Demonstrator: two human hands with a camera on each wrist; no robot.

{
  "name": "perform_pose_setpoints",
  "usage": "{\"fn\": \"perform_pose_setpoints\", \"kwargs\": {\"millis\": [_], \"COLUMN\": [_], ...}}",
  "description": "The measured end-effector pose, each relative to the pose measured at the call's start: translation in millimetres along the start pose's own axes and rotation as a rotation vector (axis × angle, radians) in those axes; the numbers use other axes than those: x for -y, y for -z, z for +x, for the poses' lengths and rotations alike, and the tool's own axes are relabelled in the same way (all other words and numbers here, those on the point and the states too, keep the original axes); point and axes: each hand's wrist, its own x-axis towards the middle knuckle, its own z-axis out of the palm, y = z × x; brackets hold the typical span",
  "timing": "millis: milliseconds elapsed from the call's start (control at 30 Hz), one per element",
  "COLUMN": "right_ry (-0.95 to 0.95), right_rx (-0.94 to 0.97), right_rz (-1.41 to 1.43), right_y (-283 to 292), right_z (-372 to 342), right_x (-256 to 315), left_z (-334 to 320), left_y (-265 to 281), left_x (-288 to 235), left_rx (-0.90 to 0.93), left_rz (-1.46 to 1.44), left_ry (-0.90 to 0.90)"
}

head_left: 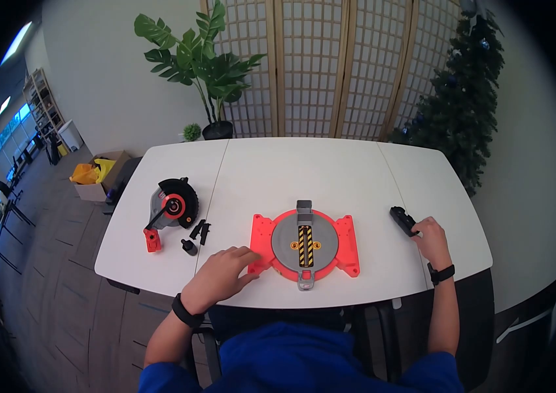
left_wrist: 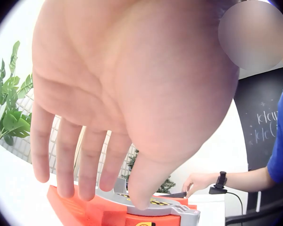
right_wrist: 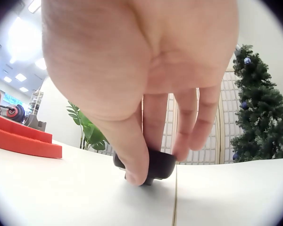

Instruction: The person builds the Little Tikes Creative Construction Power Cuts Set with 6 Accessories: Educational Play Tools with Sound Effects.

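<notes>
base [head_left: 304,246] near left hand [head_left: 224,274]; black part [head_left: 402,221] pinched in right hand [head_left: 432,241]

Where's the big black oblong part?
Head view: the black part is on the right of the white table, pinched by the right hand, right of the red-and-grey turntable base.

Bare left hand [head_left: 221,278]: palm down, fingers straight and slightly spread, thumb apart from them.
Bare left forearm [head_left: 168,337]: angled forward and inward.
Bare right hand [head_left: 431,241]: thumb and fingers pointing down, in a pinch.
Bare right forearm [head_left: 445,314]: reaching nearly straight ahead, well apart from the left.
</notes>
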Motion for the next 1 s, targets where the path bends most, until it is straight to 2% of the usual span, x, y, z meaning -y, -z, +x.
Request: {"fn": "perform_pose_setpoints", "kwargs": {"millis": [233, 300, 367, 567, 633, 700, 967, 1000], "right_ry": [-0.033, -0.024, -0.015, -0.048, -0.051, -0.065, -0.035, -0.001], "right_rx": [0.025, 0.031, 0.038, 0.023, 0.01, 0.016, 0.02, -0.033], "right_rz": [-0.026, -0.025, -0.022, -0.002, -0.009, 0.004, 0.015, 0.021], "right_y": [-12, -11, -11, -16, -16, -16, -3, -1], "right_z": [-2, -2, -2, -2, -3, -3, -6, -7], "right_x": [-18, -20, -20, -28, -28, -28, -10, -6], "left_z": [-7, -8, -9, -17, -19, -23, -35, -36], "left_y": [17, 23, 27, 39, 43, 43, 39, 38], "left_x": [11, 13, 18, 33, 38, 47, 72, 74], "left_rx": [-0.086, -0.101, -0.123, -0.304, -0.302, -0.386, -0.435, -0.429], "left_rz": [0.048, 0.071, 0.071, 0.102, 0.11, 0.202, 0.243, 0.243], "left_ry": [0.063, 0.151, 0.161, 0.216, 0.245, 0.241, 0.302, 0.326]}}
